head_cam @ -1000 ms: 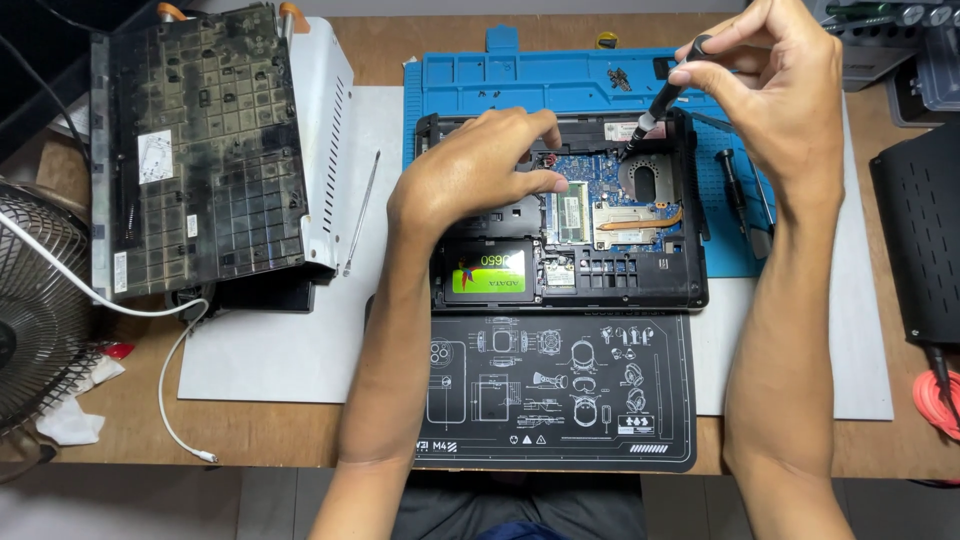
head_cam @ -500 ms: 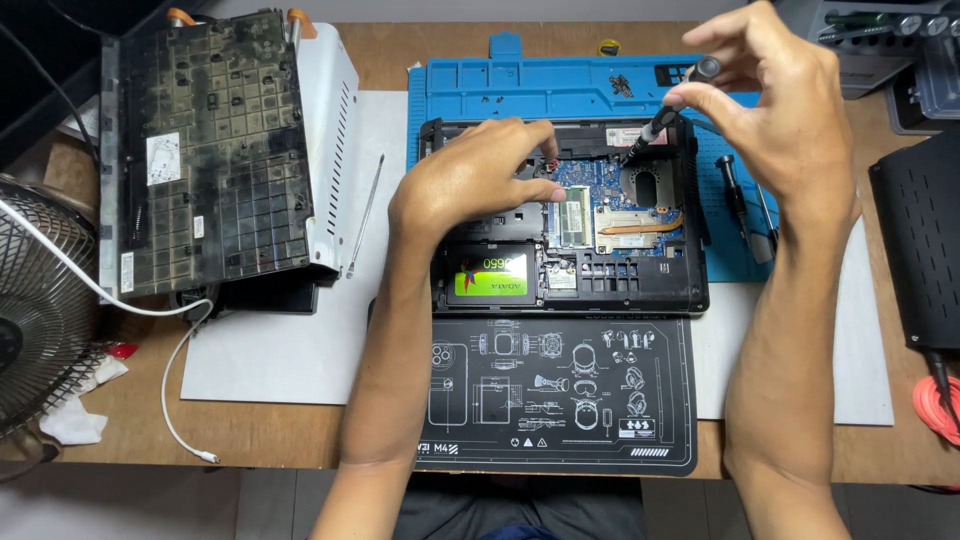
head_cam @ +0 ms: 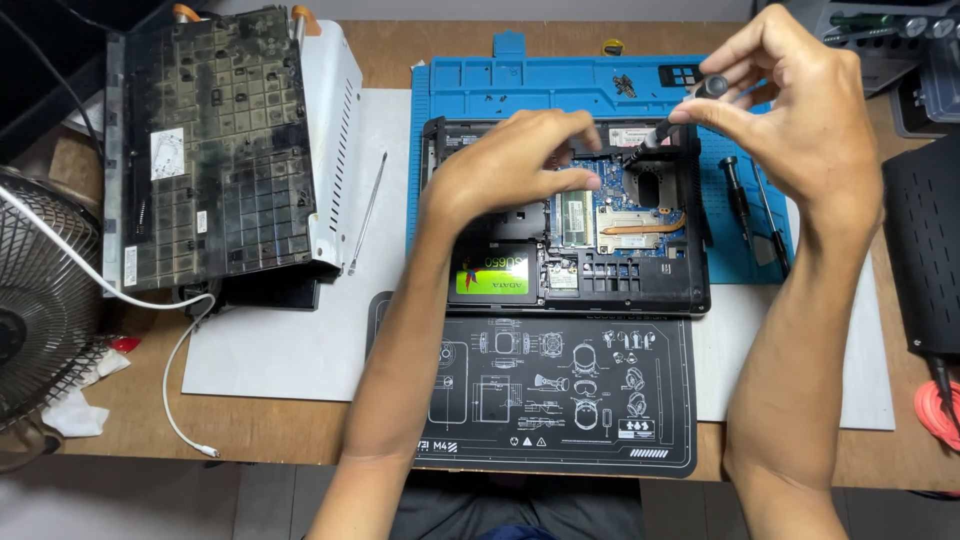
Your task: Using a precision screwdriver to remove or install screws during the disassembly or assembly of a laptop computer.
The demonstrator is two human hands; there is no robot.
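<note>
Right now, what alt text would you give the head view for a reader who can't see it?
A person's right hand holds a screwdriver tip-down over an opened laptop on a blue mat, while the left hand rests on the laptop. A keyboard panel lies to the left, near a fan.

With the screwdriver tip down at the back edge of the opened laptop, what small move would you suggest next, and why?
Probably twirl the screwdriver between the right hand fingertips. Its tip sits at the rear edge of the laptop, its cap is pinched from above, and the left hand presses the chassis steady. Whether a screw sits under the tip cannot be seen.
</note>
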